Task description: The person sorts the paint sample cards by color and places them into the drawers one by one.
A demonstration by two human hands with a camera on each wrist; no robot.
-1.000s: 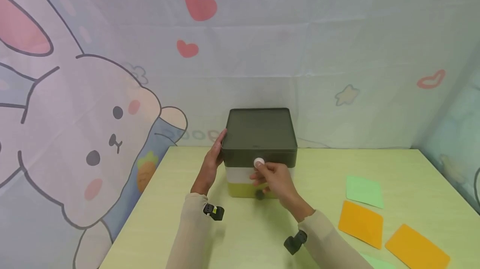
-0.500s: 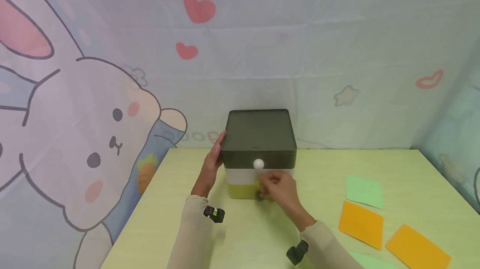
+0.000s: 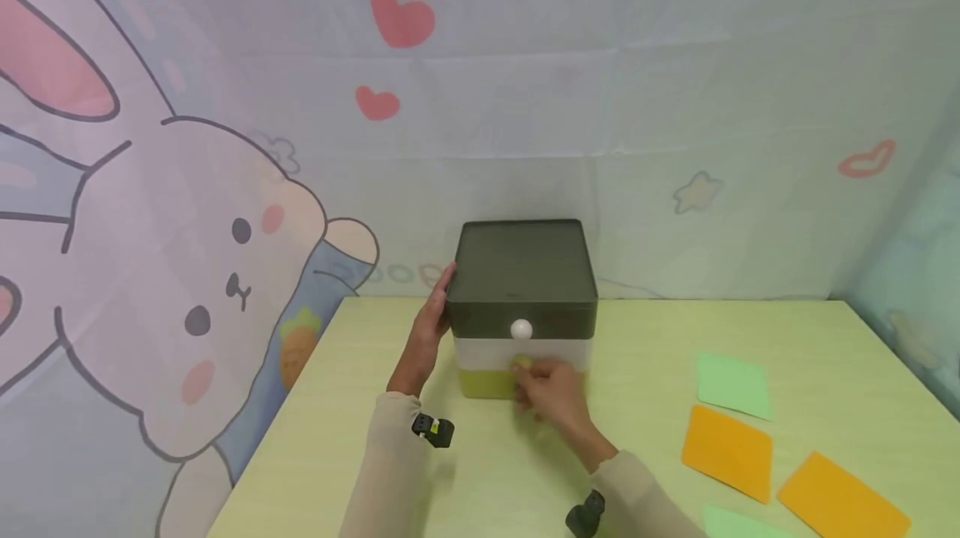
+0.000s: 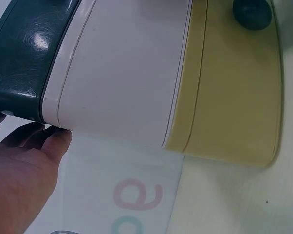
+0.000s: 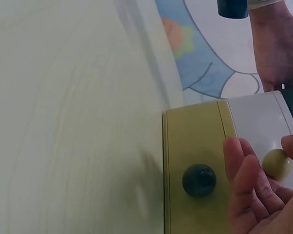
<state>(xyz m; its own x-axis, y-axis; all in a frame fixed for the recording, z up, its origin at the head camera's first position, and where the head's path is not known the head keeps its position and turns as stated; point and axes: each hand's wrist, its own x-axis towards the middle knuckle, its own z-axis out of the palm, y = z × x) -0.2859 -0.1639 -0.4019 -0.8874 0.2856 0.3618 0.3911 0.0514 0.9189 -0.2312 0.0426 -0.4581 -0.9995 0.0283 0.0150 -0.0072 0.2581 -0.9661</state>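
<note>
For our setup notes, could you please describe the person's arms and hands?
Both the left sleeve and right sleeve are long and pale beige. The left hand and right hand wear no gloves. The black left wrist camera bears a yellow-green mark; the right wrist camera is black.

Spot faint letters (image 3: 380,274), "o"-like, on backdrop (image 3: 645,97); can't read word. Can't read yellow label (image 3: 435,428) on wrist camera (image 3: 444,435).

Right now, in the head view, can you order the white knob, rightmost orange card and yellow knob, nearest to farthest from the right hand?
1. Yellow knob, touching the right hand.
2. White knob, just above, on the dark drawer.
3. Rightmost orange card, on the right of the table.
</note>
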